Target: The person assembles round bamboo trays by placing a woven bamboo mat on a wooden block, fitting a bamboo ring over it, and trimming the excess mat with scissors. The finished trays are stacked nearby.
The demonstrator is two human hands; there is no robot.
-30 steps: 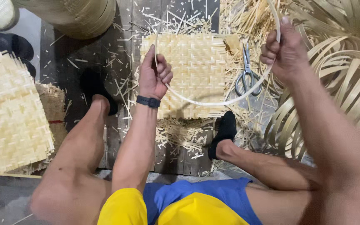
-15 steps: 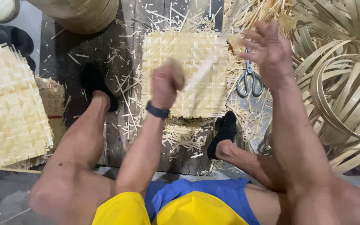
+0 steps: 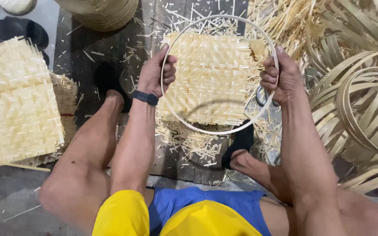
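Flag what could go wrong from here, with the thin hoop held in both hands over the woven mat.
1. The bamboo hoop is a thin strip held bent between the left hand and right hand; it could spring loose or crack.
2. Scissors lie partly hidden under the right hand, close to a foot; a dropped hand or shifted foot might meet them.
3. Loose splinters litter the boards by the bare legs.

Floor-level bamboo weaving workshop, work done seated on the ground. Dark wooden boards littered with bamboo offcuts. Stack of woven square mats at one side, another mat in the middle. Heap of bent bamboo strip hoops on the other side, loose splints above it. Finished round baskets at top edge.
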